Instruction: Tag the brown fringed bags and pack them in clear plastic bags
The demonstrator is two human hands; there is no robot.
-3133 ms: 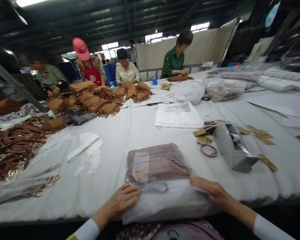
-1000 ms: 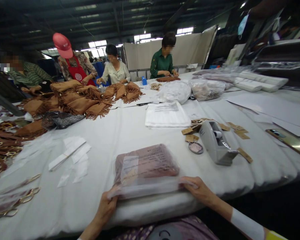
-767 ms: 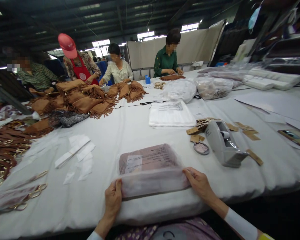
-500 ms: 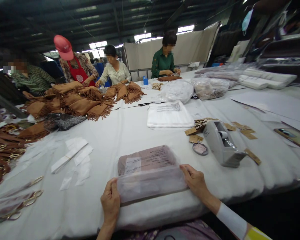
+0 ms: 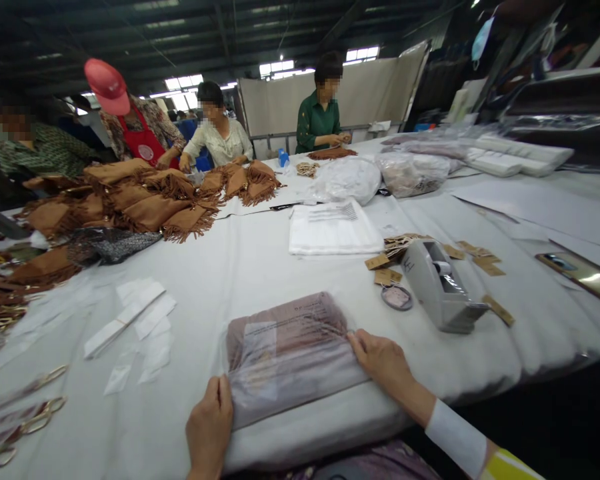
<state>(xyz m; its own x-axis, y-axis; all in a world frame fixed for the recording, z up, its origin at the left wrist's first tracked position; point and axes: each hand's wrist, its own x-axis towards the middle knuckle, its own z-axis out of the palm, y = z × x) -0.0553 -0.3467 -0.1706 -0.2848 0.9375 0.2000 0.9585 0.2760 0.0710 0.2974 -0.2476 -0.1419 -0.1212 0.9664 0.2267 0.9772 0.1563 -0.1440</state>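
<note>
A clear plastic bag (image 5: 300,353) with dark printed lines lies at the near edge of the table. Inside it is a flat brown item, with a pale rectangle showing through the film. My left hand (image 5: 210,423) pinches the bag's left edge between thumb and fingers. At the opposite side, my right hand (image 5: 383,363) is closed on the right edge. The film between the hands lies smooth over the lower part of the brown item. Beyond my right hand stands a grey tape dispenser (image 5: 443,290), apart from it.
Brown tags (image 5: 497,310) and a round tag (image 5: 396,297) surround the dispenser. Farther back is a stack of white bags (image 5: 334,230). White slips (image 5: 125,320) and straps with gold clasps (image 5: 40,420) lie left. Co-workers stand behind fringed brown pieces (image 5: 145,200); a phone (image 5: 583,275) is far right.
The bag's near flap, whitish and folded before, now lies flatter and clearer over the brown item. Both hands still grip the edges. The whole view has shifted, so things sit farther left.
</note>
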